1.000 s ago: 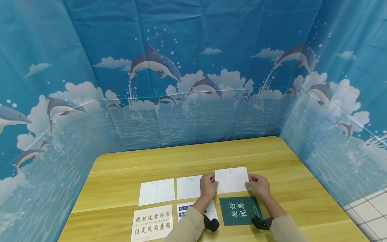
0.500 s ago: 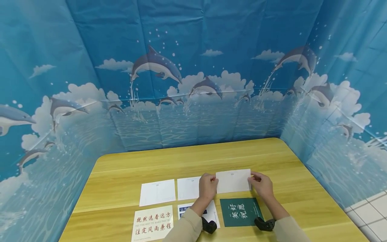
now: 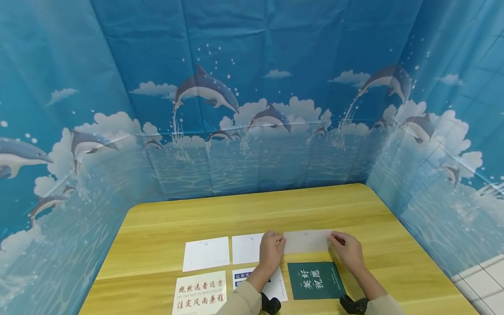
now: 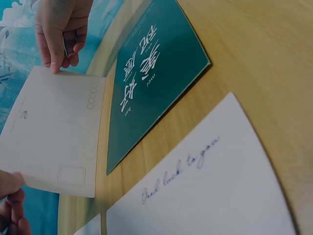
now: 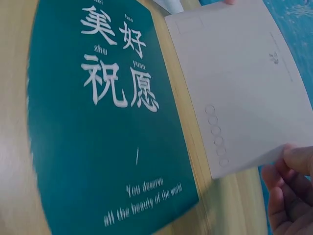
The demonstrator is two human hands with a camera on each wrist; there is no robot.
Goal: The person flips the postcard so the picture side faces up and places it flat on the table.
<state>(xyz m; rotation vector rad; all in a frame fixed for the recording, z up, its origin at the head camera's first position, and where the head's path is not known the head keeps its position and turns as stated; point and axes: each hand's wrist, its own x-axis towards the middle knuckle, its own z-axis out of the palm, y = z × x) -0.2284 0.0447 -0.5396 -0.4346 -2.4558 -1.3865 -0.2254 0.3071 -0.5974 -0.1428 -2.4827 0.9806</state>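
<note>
Between my hands stands a postcard (image 3: 307, 243), its pale back showing printed circles and a stamp box in the wrist views. My left hand (image 3: 271, 251) pinches its left edge between thumb and fingers, and my right hand (image 3: 349, 253) pinches the right edge. The card is tilted up from the table. Just in front of it lies a green postcard (image 5: 112, 132) with white Chinese characters. Beneath my left forearm, a white postcard (image 4: 205, 181) with blue print and handwritten "Good luck to you" is partly hidden. My left hand overlaps a blank white card (image 3: 246, 248) in the head view.
Another white card (image 3: 206, 254) lies at the left of the back row, with a cream postcard (image 3: 200, 289) in red lettering before it. The wooden table (image 3: 220, 215) meets a blue dolphin curtain (image 3: 252, 162) behind and at both sides.
The held postcard has tilted more upright; its visible face looks darker and shorter. Both hands still pinch its edges, the right hand slightly farther right. The other cards lie as before.
</note>
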